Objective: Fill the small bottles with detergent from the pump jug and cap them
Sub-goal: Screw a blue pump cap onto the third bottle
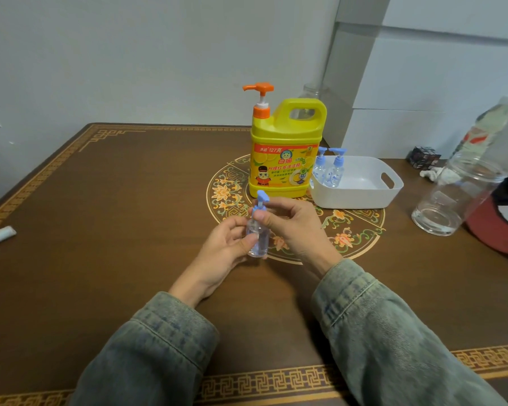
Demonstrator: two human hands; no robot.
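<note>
both hands (258, 238) grip one small bottle (258, 237) between them.

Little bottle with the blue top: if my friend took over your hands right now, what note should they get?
Left hand holds the small clear plastic bottle upright by its body, low over the brown patterned table.
Right hand pinches its blue pump cap, which sits on the neck; how tight, I can't tell.
Yellow detergent jug with orange pump stands behind.
Two more capped small bottles stand in the white plastic basket; their fill is unclear.
Left: finish this cap, then place the bottle with the others.
</note>
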